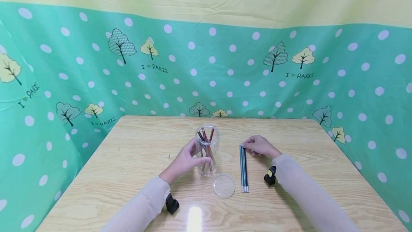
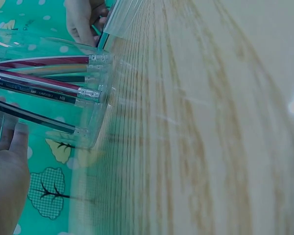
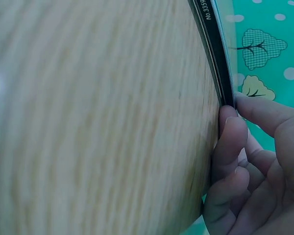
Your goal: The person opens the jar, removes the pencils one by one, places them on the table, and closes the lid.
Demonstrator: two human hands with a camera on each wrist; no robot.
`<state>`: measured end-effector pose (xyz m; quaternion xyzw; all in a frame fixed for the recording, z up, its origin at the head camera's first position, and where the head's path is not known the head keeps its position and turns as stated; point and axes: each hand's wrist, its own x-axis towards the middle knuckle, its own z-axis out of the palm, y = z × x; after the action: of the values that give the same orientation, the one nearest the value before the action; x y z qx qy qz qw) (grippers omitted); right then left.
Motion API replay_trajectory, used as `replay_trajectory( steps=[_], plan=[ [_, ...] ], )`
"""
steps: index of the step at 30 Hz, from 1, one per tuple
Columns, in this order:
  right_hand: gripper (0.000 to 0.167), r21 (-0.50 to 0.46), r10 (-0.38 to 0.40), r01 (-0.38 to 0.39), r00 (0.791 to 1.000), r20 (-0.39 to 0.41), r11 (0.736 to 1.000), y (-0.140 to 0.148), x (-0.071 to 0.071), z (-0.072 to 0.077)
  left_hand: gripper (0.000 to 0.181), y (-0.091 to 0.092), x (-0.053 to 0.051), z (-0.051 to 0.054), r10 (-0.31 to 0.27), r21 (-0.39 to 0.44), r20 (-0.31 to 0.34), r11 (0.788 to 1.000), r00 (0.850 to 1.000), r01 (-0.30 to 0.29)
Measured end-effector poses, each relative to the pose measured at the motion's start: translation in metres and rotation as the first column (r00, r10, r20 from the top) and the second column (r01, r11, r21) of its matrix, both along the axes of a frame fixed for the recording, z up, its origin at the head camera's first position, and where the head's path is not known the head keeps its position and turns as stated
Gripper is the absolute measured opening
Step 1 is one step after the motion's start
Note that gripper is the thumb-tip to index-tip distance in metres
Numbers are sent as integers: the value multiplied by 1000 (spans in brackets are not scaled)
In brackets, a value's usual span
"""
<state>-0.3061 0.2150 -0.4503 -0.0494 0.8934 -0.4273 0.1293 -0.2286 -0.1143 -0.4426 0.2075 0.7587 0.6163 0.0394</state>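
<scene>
A clear jar (image 1: 216,160) stands upright on the table with several pencils (image 2: 63,93) leaning inside, dark red and black, their ferrule ends down. My left hand (image 1: 186,158) grips the jar from its left side, thumb across the front. To the right, a row of teal and black pencils (image 1: 243,169) lies flat side by side, ferrule ends toward me. My right hand (image 1: 260,145) pinches at their far end; in the right wrist view a black pencil (image 3: 218,54) runs in between the fingertips (image 3: 235,125). How many pencils it holds is hidden.
A round clear lid (image 1: 224,185) lies flat between the jar and the pencil row. A tiny object (image 1: 169,156) sits left of the jar. The wooden table (image 1: 128,174) is backed by a green and yellow cloth (image 1: 180,63).
</scene>
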Motion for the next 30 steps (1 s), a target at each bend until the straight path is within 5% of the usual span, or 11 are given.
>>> replay_trajectory(
  steps=[21,30],
  plan=[
    [33,-45,4,-2,999,39,999,4,-2,2,80,0,-1,0,-7,3,5,1000,1000,7],
    [35,-37,40,-40,999,1,998,4,-1,21,79,0,-1,0,2,0,0,1000,1000,-2]
  ],
)
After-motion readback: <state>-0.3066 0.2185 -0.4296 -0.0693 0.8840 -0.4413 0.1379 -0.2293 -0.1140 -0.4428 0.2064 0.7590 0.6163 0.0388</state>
